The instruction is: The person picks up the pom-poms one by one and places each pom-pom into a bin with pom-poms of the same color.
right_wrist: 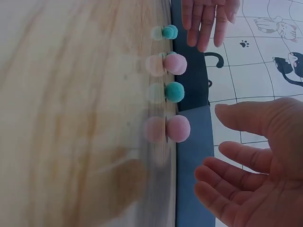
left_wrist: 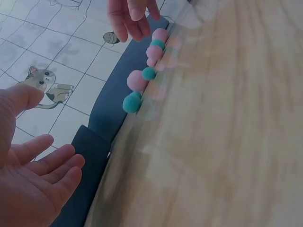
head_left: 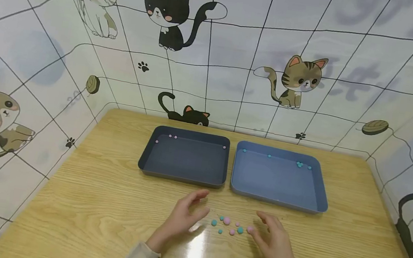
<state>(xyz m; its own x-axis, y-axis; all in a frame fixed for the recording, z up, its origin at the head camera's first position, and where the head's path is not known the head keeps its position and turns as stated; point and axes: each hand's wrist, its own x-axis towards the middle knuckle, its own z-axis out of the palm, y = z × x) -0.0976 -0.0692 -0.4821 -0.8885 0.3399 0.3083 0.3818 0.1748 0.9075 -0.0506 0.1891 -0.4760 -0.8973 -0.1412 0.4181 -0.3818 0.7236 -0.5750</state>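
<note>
Several small fuzzy balls like pom-poms lie loosely grouped on the wooden table, some pink (head_left: 227,221) and some teal (head_left: 240,230). To the left of the group my left hand (head_left: 182,214) hovers with fingers spread and nothing in its grasp. My right hand (head_left: 274,242) is at the group's right side, thumb and fingers apart, its thumb close to the rightmost pink ball (right_wrist: 178,128). In the left wrist view, the left palm (left_wrist: 38,184) faces the row of balls, apart from them.
Behind the balls stand two shallow trays side by side. The dark grey tray (head_left: 183,181) has a few pink balls (head_left: 175,137) inside; the blue tray (head_left: 279,202) has several teal balls (head_left: 299,164). A cat-patterned cloth wall (head_left: 235,62) encloses the table (head_left: 98,219) at back and sides.
</note>
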